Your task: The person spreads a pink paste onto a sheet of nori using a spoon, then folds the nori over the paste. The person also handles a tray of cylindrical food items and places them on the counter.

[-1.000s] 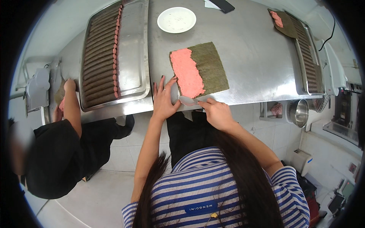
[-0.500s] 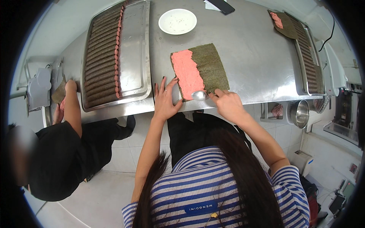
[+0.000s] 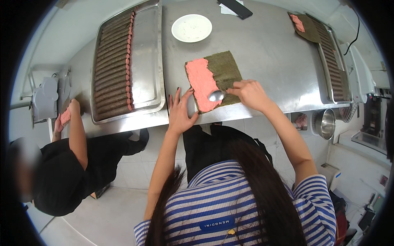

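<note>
A dark green nori sheet (image 3: 230, 67) lies flat near the front edge of the steel table. Pink paste (image 3: 201, 78) covers its left half in a rough layer. My right hand (image 3: 251, 95) grips a metal spoon (image 3: 216, 96), whose bowl rests on the paste toward the near end. The spoon's handle runs mostly under my fingers. At the sheet's left edge, my left hand (image 3: 180, 112) lies with fingers spread, its fingertips near or touching the nori. It holds nothing.
A steel tray (image 3: 154, 61) of nori rolls with pink ends stands at left; another tray (image 3: 338, 82) of rolls is at far right. A white bowl (image 3: 191, 28) and a black phone (image 3: 236, 8) lie farther back. At left, a co-worker (image 3: 61, 176) handles pink paste.
The spoon has moved slightly away from the table's front edge, up along the paste, with my right hand. My left hand stays beside the sheet. The co-worker's hands have shifted.
</note>
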Demonstrator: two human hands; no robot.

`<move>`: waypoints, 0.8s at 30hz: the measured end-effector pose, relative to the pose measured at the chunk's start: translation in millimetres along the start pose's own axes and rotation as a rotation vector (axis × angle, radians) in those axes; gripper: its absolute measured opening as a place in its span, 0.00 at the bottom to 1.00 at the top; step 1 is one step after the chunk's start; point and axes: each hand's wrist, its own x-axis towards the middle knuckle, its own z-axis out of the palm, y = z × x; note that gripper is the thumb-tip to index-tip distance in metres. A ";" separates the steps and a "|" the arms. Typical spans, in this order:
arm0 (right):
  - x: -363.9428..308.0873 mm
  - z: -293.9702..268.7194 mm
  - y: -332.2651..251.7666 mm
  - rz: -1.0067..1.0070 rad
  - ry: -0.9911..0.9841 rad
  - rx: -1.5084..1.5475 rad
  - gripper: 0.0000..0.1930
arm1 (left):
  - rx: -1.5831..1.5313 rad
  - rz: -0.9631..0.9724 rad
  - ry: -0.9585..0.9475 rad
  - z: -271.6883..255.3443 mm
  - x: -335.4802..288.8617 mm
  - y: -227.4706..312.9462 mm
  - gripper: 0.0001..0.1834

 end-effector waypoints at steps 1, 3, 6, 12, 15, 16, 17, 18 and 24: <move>8.6 1.4 4.3 0.012 0.001 -0.009 0.17 | -0.003 -0.003 -0.001 -0.3 0.1 0.2 0.43; 23.0 4.2 12.8 0.030 0.009 -0.021 0.17 | -0.006 -0.002 0.002 0.2 0.3 0.0 0.43; 43.8 9.0 26.7 0.034 0.036 -0.028 0.18 | -0.006 -0.005 0.003 0.6 0.5 -0.3 0.43; 72.6 12.8 42.9 0.050 0.062 -0.047 0.17 | -0.010 -0.014 0.005 0.1 0.6 1.0 0.43; 82.0 13.5 47.7 0.055 0.077 -0.051 0.17 | -0.006 -0.014 0.007 0.4 0.1 0.6 0.43; 84.7 13.3 48.9 0.062 0.079 -0.052 0.17 | -0.004 -0.013 0.009 0.3 0.1 0.8 0.43; 86.8 12.7 50.7 0.070 0.080 -0.054 0.16 | -0.005 -0.013 0.013 -0.1 0.5 1.6 0.42; 88.7 13.4 53.9 0.074 0.085 -0.058 0.17 | -0.006 -0.011 0.017 -0.7 1.0 2.5 0.42; 94.7 5.1 54.1 0.153 0.103 -0.078 0.17 | 0.003 -0.013 0.017 0.2 0.3 1.4 0.42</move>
